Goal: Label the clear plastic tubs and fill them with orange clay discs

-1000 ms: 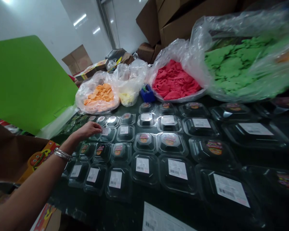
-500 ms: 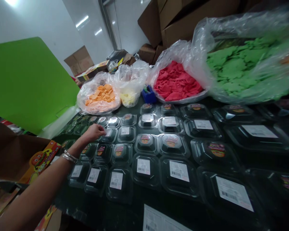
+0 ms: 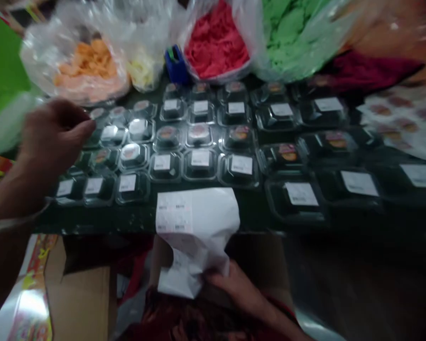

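Note:
My left hand (image 3: 53,137) hovers over the left end of a grid of clear plastic clamshell containers (image 3: 199,161) on a dark table. Its fingers are curled, and motion blur hides whether anything is pinched in them. A metal bangle sits on that wrist. Some containers carry white barcode labels, others round colourful stickers. My right hand (image 3: 241,289) is low near the table's front edge and holds a crumpled white sheet of barcode labels (image 3: 195,222), which lies partly over that edge.
Along the back stand plastic bags of orange pieces (image 3: 88,66), yellow pieces (image 3: 144,71), red pieces (image 3: 216,42) and green pieces (image 3: 291,33), plus a small blue box (image 3: 175,64). Sticker sheets (image 3: 404,118) lie at right. An open cardboard box (image 3: 81,298) sits below the table.
The view has tilted down and swung right, blurring everything. My left hand has lifted off the containers toward me. My right hand and the label sheet have come into view.

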Tool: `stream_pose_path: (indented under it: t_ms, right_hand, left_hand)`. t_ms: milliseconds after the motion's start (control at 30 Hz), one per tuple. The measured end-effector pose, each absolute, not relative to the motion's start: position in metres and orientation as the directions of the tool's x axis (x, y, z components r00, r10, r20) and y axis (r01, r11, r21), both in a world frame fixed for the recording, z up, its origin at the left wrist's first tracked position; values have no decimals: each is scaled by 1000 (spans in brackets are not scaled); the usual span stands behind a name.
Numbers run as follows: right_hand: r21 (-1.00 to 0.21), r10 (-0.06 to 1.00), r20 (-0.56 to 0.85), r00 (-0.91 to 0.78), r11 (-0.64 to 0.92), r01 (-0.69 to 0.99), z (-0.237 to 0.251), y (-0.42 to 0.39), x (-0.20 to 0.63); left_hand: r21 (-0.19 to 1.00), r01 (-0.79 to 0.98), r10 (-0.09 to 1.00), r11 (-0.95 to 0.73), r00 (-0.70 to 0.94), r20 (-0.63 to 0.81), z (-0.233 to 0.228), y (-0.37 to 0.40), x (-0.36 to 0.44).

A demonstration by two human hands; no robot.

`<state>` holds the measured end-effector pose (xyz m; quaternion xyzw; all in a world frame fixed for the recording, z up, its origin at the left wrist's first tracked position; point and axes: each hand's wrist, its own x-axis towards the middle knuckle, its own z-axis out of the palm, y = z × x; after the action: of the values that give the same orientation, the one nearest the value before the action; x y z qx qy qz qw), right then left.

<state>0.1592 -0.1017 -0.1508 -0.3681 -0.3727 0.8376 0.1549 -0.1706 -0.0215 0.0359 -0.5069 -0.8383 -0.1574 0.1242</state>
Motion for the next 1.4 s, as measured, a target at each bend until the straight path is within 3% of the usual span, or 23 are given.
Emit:
stream_pose_path:
  t_ms: [33,67,133,167,233,367,533,667,800,933,1067,1233,1400]
  right_hand:
    - [-707,522,-516,-679,-707,-5,-155,-112,164]
    - [-677,513,-519,-684,-735,-39,-158,-120,166]
    - [-633,512,-502,-697,-767,-108,-157,-133,166]
    - [-629,516,-489,-703,-767,-126,-154,-138,164]
    - [-649,535,-452,-714,-746,-148,-146,-145,162]
    - [-679,522,-336,-784,-711,-183,-129,-159,159]
    - [-726,426,-346,-836,-686,-49,-117,-174,158]
    - [-797,536,-428,-728,-603,25,-118,-182,161]
    - [-761,597,-472,-649,-647,-41,-124,-187,164]
    - [-740,592,-453,-667,-666,-89,-126,-187,166]
    - [-829,583,-371,-723,-558,-24,-121,-184,169]
    - [-893,561,-327,-761,-448,54,-119,-181,172]
    - [-907,582,-339,-740,-410,93,-121,-183,172]
  left_hand:
    - [179,935,835,307,-354,422,32,-54,-151]
    - [244,960,897,136,-224,380,24,-89,-129]
    - [487,866,992,-113,68,110,-4,-160,-84]
    - [562,817,990,-132,141,28,-22,-189,-63]
    - [602,794,996,-88,81,40,-60,-231,-29]
    - [573,820,981,-18,-97,170,-98,-260,-2]
    - [541,840,953,-43,-128,274,-91,-276,1]
    - [507,859,953,-76,-87,290,-91,-290,4]
    - [477,872,954,-110,-42,297,-102,-297,5]
    - [633,773,964,-45,-132,230,-107,-297,4]
    - [756,642,947,130,-305,96,-100,-291,4]
    - [685,728,945,15,-235,229,-96,-282,5]
    - [518,853,956,-60,-100,276,-97,-280,3]
